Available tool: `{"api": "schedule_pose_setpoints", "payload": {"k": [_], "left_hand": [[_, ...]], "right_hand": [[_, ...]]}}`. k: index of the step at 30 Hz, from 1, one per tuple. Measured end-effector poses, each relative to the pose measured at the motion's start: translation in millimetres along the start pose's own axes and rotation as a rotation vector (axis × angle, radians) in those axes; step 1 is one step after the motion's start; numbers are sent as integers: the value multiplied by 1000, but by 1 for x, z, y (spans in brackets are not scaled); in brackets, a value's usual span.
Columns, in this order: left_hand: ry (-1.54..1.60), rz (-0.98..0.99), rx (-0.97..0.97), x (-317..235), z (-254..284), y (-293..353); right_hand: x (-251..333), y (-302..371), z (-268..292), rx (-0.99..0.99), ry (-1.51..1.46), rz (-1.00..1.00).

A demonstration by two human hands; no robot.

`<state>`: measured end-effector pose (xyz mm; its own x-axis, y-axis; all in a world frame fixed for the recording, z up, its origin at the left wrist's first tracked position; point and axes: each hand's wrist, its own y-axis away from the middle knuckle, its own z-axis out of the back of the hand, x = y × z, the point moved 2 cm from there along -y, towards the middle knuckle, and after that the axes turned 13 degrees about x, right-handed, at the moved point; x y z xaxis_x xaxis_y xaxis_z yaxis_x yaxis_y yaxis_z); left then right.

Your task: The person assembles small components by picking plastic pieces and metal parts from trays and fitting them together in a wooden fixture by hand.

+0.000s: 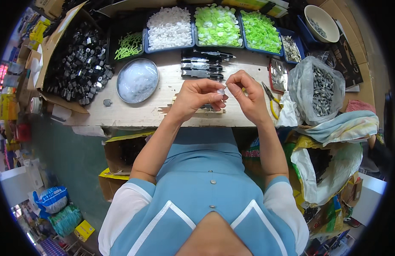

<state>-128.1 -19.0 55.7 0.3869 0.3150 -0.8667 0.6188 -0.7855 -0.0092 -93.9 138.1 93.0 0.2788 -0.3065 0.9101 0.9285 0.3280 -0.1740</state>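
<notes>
My left hand (197,97) is over the front of the workbench, thumb and fingers closed on a small white round piece (221,91). Close beside it, my right hand (247,96) pinches with thumb and forefinger at the same spot; whatever is between those fingertips is too small to make out. Just beyond my hands lies a row of black devices with silvery parts (201,66), side by side on the bench. Under my left hand, a brown-edged wooden piece (165,109) and some dark parts are mostly hidden.
Along the back stand trays of white pieces (169,27), green-and-white discs (218,26) and green pieces (261,32). Left are a round dish of pale grease-like stuff (137,81) and a box of black parts (80,64). Right are yellow-handled pliers (273,102) and a bag of metal parts (321,91).
</notes>
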Motion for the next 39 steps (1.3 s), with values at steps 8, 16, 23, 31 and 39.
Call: {"api": "schedule_pose_setpoints", "payload": {"k": [8,16,23,31,39], "left_hand": [[-140,-35,-41,-1,1,12],[-453,-95,-156,-1,-4,19],[-249,-118,-161,7,1,31],[-339,-294,-156,18,11,44],[-371,-368,-292,23,13,51]], "right_hand": [[13,-2,-8,-16,405,150],[0,-2,-18,83,155,-35],[-25,6,-31,127,-593,-219],[-22,4,-47,155,-550,-227],[-2,8,-55,-41,277,69]]}}
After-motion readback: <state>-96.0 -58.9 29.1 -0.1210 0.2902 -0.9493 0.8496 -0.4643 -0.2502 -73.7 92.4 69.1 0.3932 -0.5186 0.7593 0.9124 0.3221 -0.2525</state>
